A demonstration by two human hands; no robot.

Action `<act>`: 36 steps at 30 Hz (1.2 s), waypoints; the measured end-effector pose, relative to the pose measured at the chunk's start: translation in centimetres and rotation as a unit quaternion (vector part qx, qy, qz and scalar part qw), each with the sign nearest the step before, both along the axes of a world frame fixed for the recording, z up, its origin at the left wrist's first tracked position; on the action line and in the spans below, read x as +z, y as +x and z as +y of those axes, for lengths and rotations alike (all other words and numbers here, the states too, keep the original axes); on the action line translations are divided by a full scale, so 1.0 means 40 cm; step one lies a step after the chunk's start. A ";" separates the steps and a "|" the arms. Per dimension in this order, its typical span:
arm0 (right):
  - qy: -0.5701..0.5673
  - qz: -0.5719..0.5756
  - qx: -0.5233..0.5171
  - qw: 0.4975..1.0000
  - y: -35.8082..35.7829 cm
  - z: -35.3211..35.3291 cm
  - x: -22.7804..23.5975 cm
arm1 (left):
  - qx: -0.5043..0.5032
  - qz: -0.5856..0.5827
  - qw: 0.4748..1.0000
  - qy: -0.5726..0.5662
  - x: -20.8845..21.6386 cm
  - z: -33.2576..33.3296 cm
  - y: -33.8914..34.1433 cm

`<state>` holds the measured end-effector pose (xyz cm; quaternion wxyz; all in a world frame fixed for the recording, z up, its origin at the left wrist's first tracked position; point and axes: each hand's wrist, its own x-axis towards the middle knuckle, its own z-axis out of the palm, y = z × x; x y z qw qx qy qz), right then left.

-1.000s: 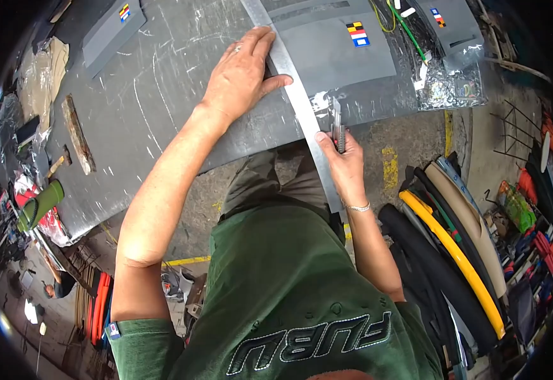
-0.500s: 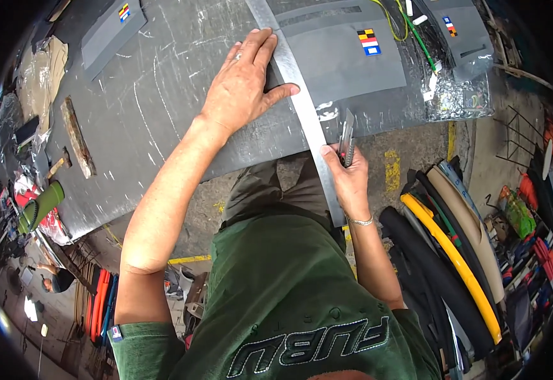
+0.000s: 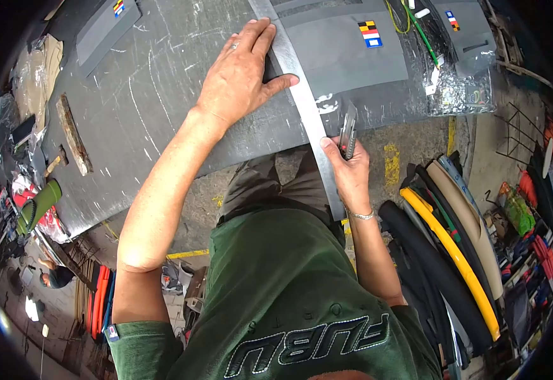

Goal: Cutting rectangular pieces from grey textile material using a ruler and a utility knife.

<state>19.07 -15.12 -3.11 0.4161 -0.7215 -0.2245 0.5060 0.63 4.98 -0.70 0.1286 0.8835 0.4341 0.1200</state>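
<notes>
A long metal straightedge (image 3: 303, 101) lies across the dark work table, its near end sticking out past the front edge toward my body. My left hand (image 3: 235, 79) rests on it with fingers stretched out, fingertips and thumb pressing its surface. In my right hand (image 3: 350, 174) is a utility knife (image 3: 349, 134), blade pointing away from me. The thumb of that hand touches the overhanging part of the straightedge. Along the right side of the straightedge lies a grey sheet (image 3: 327, 60) bearing a patch of small coloured flags (image 3: 370, 34).
The scratched dark table (image 3: 156, 120) carries another grey piece (image 3: 108, 31) at far left and a flagged sheet (image 3: 470, 38) at far right. A green stick (image 3: 425, 41) lies between sheets. A wooden strip (image 3: 74, 134) is at left. Rolls, one yellow (image 3: 451, 256), stand at right.
The whole view has shifted slightly. Both hands, the straightedge and the utility knife keep nearly the same places relative to the table and grey sheet.
</notes>
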 end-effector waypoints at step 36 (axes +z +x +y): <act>0.045 -0.066 0.008 0.997 -0.004 -0.004 -0.025 | 0.015 0.060 0.996 -0.064 0.083 0.026 0.000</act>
